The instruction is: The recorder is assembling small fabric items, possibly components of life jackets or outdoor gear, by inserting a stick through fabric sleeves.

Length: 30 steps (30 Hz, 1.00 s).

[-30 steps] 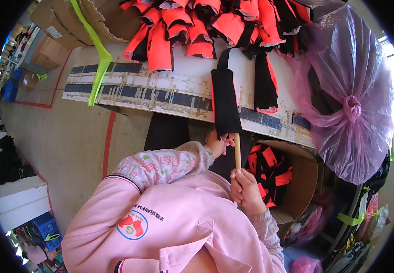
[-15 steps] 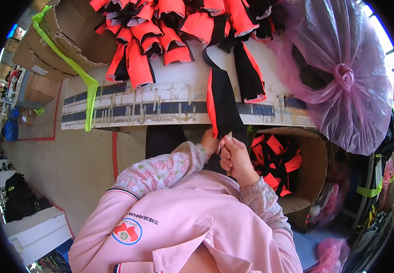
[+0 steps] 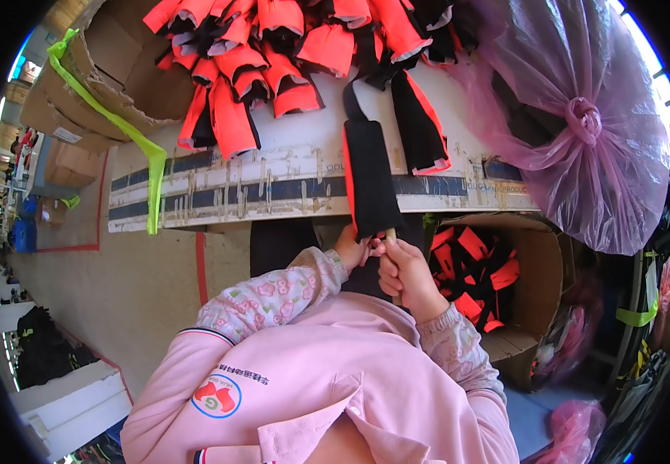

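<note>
The long black fabric sleeve with an orange edge (image 3: 370,178) stands over the worn white table's front edge (image 3: 219,189), drawn onto a wooden stick (image 3: 391,234); the right hand (image 3: 406,272) grips that stick as support, while the left hand (image 3: 352,249) pinches the sleeve's lower hem

Heap of fabric pieces (image 3: 273,46) at upper centre, on the table (image 3: 288,166). Tied plastic bag (image 3: 582,124) at upper right. Cardboard box (image 3: 536,286) below the table edge, right of centre, more pieces (image 3: 478,267) inside. Stacked cartons (image 3: 111,69) at upper left.
</note>
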Motion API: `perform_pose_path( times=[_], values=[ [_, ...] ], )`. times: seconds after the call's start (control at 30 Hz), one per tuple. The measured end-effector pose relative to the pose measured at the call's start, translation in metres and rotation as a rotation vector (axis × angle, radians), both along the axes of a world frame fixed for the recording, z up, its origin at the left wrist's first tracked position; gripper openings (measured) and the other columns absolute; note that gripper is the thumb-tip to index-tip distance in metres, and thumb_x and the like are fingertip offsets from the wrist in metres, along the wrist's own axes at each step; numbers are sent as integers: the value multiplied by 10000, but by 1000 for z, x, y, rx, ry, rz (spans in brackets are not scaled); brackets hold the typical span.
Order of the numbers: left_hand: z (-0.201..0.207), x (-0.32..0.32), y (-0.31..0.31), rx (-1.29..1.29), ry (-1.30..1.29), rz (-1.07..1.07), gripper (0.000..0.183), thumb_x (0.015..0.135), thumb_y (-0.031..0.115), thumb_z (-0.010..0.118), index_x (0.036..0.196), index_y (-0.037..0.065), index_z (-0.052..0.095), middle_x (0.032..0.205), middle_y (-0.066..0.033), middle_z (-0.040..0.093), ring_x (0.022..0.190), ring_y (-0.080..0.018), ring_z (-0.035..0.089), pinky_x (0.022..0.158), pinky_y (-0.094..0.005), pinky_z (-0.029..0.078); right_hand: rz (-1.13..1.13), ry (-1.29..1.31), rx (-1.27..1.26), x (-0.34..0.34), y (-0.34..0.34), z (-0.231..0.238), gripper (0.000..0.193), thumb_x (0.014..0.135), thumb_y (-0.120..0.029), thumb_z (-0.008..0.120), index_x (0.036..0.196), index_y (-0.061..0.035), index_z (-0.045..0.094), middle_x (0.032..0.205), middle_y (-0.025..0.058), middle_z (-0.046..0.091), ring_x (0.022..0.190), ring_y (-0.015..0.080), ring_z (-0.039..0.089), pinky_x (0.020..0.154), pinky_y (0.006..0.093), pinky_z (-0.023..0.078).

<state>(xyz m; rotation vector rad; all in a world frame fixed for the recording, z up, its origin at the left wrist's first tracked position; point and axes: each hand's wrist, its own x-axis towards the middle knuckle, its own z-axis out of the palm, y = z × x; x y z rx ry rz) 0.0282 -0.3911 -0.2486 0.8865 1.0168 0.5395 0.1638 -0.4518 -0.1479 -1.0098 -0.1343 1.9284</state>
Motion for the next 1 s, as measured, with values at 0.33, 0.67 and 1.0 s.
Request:
perform_pose_path(
  times=[0.33,0.67,1.0],
  values=[
    [31,-4,17,-4,-173,164,232,915,105,411,939,-69,563,808,-239,624,600,-253,625,696,-358,539,523,-784,160,58,-21,12,204,942,-191,453,924,-20,562,557,4,486,372,67,392,356,224,328],
    [46,-20,62,-80,-220,71,332,944,260,438,1087,-11,567,851,-134,651,444,-108,498,638,-284,523,67,-1054,228,181,-10,42,225,919,-197,485,949,-24,627,564,-50,466,407,27,400,368,180,300],
    [45,-14,60,-38,-108,63,385,946,305,437,1128,-18,540,786,-125,620,439,-96,483,678,-283,514,-130,-1428,425,278,163,7,272,874,-187,571,1092,-25,581,854,85,621,694,200,607,660,308,502]
  ],
)
